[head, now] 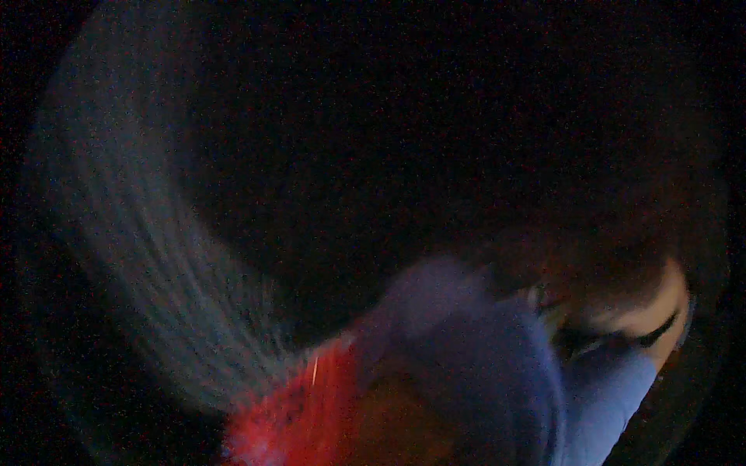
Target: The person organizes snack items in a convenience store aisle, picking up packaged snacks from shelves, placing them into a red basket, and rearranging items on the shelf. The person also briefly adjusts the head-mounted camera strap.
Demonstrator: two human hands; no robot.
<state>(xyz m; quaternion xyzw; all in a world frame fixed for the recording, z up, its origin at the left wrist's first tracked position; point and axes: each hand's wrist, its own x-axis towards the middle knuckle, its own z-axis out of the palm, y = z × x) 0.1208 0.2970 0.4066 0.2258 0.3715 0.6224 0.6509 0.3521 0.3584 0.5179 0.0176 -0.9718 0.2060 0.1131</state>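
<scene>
Neither of my hands is in view. The picture is very dark and heavily blurred. At the lower right, a person (670, 297) seems to be partly visible, with light blue cloth (612, 396) over the lower part of the head. Darker bluish-purple fabric (466, 332) spreads beside it towards the middle. Bright red material (315, 402), streaked by blur, fills the bottom left of centre. What the red material belongs to cannot be made out.
A broad grey streaked band (157, 250) curves down the left side to the red material; its kind is unclear. A dim brown patch (402, 425) shows at the bottom middle. Blackness hides the upper middle.
</scene>
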